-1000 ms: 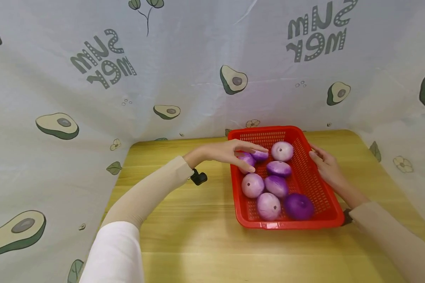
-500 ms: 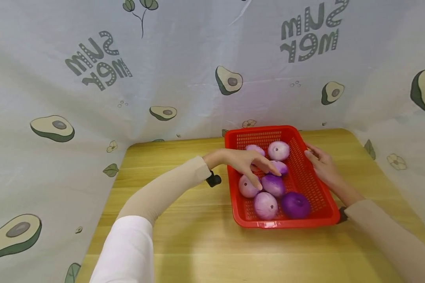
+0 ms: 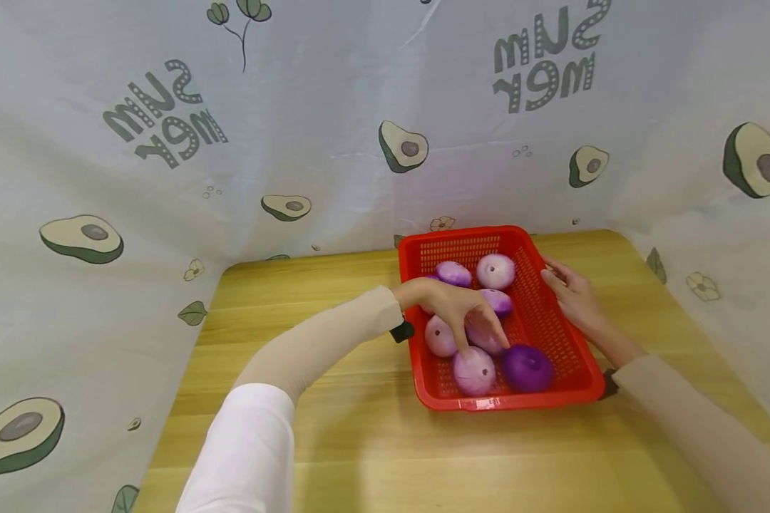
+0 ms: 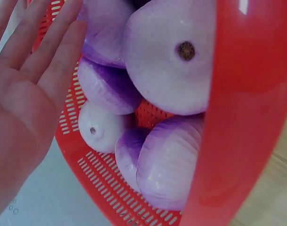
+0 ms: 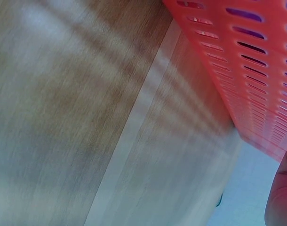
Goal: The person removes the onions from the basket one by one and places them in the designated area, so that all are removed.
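My left hand (image 3: pixel 455 308) reaches over a red plastic basket (image 3: pixel 561 335) holding several purple-and-white onions. Its fingers are spread and bent downward, fingertips close above the pale onion (image 3: pixel 473 372) and the dark purple onion (image 3: pixel 527 368) at the near end. In the left wrist view the fingers (image 4: pixel 40 47) look straight, with nothing in the palm. An onion under the hand is partly hidden. My right hand (image 3: pixel 574 296) grips the basket's right rim, thumb on top and the other fingers outside. The right wrist view catches only a bit of that hand at its edge.
The basket sits on a wooden table (image 3: pixel 385 456), toward its right side. A pale curtain (image 3: pixel 334 128) printed with avocados and letters hangs behind and beside the table. At the basket's far end lies a white onion (image 3: pixel 495 271).
My left hand has moved from the far-left onions toward the near end of the basket, lowering its fingertips. The right hand stays on the rim. The head view has shifted slightly.
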### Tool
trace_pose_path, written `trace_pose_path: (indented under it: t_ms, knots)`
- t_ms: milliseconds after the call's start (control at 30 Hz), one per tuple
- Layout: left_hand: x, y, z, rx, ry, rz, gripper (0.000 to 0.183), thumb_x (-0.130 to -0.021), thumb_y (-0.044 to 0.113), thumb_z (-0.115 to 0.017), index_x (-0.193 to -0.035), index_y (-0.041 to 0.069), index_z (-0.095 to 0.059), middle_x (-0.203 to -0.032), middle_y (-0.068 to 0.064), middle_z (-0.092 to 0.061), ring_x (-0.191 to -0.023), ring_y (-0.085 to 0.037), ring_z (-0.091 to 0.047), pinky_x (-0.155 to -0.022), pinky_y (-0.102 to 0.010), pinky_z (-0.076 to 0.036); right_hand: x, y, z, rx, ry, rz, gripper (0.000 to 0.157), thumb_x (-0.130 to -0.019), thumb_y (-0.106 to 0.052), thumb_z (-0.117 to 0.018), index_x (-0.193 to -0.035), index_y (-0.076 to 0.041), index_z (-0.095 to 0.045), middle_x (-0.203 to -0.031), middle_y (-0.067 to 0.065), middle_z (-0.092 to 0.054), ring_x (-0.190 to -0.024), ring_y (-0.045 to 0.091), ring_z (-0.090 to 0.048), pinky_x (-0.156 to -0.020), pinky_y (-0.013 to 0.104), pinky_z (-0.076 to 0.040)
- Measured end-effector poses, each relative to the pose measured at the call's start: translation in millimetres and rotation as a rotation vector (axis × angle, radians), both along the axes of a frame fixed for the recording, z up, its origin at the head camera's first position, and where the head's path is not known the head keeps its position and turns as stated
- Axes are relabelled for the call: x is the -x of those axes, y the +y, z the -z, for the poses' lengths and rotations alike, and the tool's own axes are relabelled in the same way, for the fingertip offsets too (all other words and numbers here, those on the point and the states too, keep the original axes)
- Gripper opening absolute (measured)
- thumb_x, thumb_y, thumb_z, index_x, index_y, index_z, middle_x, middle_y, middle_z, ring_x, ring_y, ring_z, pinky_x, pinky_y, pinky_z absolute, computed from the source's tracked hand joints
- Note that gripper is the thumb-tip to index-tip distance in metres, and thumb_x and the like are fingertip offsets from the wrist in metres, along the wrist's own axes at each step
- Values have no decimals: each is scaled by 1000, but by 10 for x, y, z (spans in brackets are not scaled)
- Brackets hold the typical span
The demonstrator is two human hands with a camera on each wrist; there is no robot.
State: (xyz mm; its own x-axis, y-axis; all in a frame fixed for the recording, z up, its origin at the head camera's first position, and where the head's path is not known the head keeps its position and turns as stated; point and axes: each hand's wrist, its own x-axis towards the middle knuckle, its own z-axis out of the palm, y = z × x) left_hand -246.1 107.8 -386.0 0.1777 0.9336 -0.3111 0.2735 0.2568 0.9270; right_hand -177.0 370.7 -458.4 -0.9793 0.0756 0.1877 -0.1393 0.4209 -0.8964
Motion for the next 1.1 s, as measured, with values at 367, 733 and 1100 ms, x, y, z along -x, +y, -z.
trace_pose_path:
  t_ms: [367,733,1100]
  knots:
    - [-17,125,114,118,41,55,57,-77,-16,-76,-131,-11,-59,-138,-20,-57,-128,-13,-54,-109,-26,-39,17,6,18,13,-4,-12,51,-108,-18,-45,-150,8,-32,-100,3,-57,-79,2,-60,-64,17,-54]
    - [-29,198,163,160,63,127,62,-78,-17,-75,-135,-12,-54,-142,-22,-52,-136,-22,-47,-109,-24,-37,-6,12,8,44,2,-26,54,-108,-21,-46,-151,8,-32,-100,7,-55,-78,5,-60,-64,18,-55]
    - [-81,286,214,243,146,166,70,-73,-20,-78,-138,-9,-53,-144,-19,-52,-133,-11,-48,-106,-15,-35,2,30,19,48,6,-26,53,-107,-19,-46,-151,8,-32,-100,3,-57,-78,4,-62,-63,18,-55]
